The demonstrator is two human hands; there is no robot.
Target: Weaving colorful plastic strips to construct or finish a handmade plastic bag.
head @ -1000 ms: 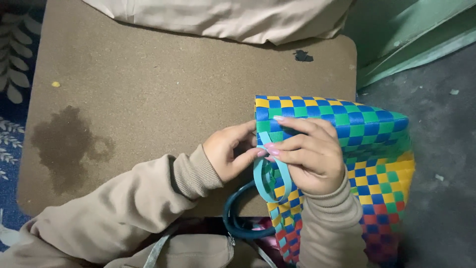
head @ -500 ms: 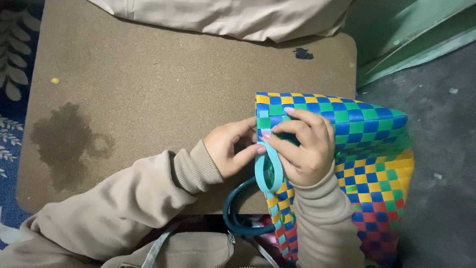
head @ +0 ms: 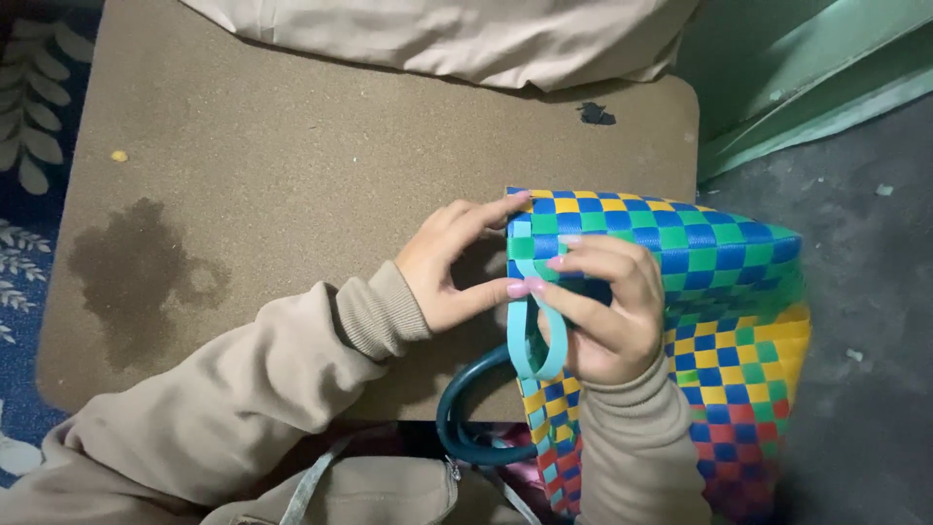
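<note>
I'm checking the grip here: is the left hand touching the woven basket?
Touching. The head view shows the left hand with its fingertips laid on the corner edge of the checkered woven basket, thumb meeting the light blue strip there.

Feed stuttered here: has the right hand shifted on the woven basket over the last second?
Yes, slightly. The right hand has slid up the woven basket, closer to its top edge, and now pinches the light blue strip with the left hand.

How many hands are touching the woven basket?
2: the left hand grips the woven basket at its left edge, the right hand pinches the light blue strip there.
</note>
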